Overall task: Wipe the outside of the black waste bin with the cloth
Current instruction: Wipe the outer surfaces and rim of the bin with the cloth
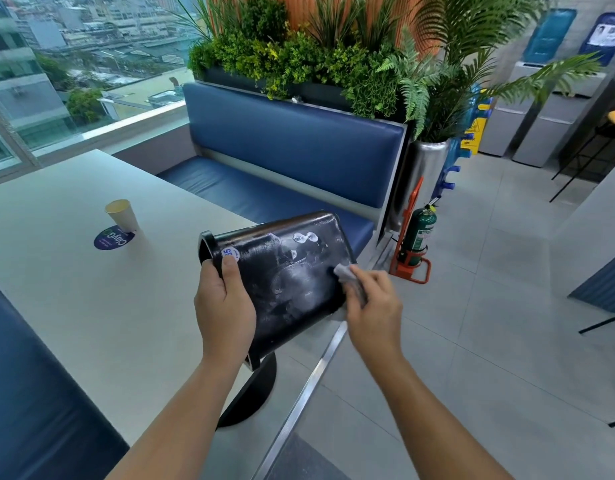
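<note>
While the left hand (226,306) grips the bin (292,282) at its rimmed mouth, thumb laid over a round sticker (230,252), the right hand (375,306) pinches a small pale cloth (346,274) and presses it to the bin's wall near the closed end. The bin lies on its side between the two hands, held above the near corner of the surface (91,306). Its long axis runs from the left hand's rim across and slightly away to the base, just beyond the right hand's fingers. The right hand is thus the nearer one to the unwiped end, and I judge that any stroke would run along that axis back toward the left hand, across the pale smears and droplets in the middle of the wall. Only the upward-facing side shows; the underside, the far side and the inside are hidden. The left hand's fingers pass out of sight behind the rim, so how far they reach inside cannot be told. Most of the cloth is covered by the right hand's fingers, which are blurred. A cup (122,214) stands well beyond the left hand.
</note>
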